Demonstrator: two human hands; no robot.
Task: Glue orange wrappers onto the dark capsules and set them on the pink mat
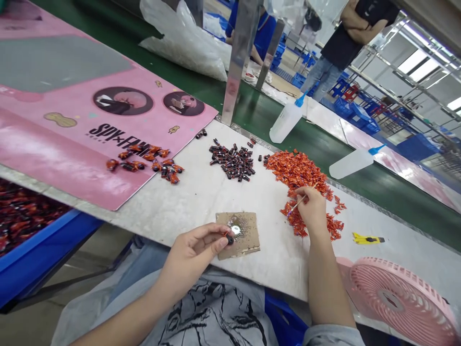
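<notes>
**Dark piece [229, 239] pinched by left hand [190, 252] over glitter-flecked cardboard [245, 245]**

A white-topped work table [201, 202] is laid with a pink printed board [46, 139], and a blue bin [36, 245] of red-wrapped pieces is set by its near left edge. A pink fan [399, 300] and a yellow utility knife [367, 238] are placed to the right. A heap of orange-wrapped pieces [293, 168] and a heap of small dark pieces [232, 162] are spread beyond the hands.

The dark piece is gripped narrowly in the left fingertips [219, 244], just beside a round silver disc [236, 230] on the cardboard. A thin stick [300, 203] is pinched in the right hand [312, 210], its long axis slanting down and left towards the dark piece. The left hand is the nearer to the cardboard.
</notes>
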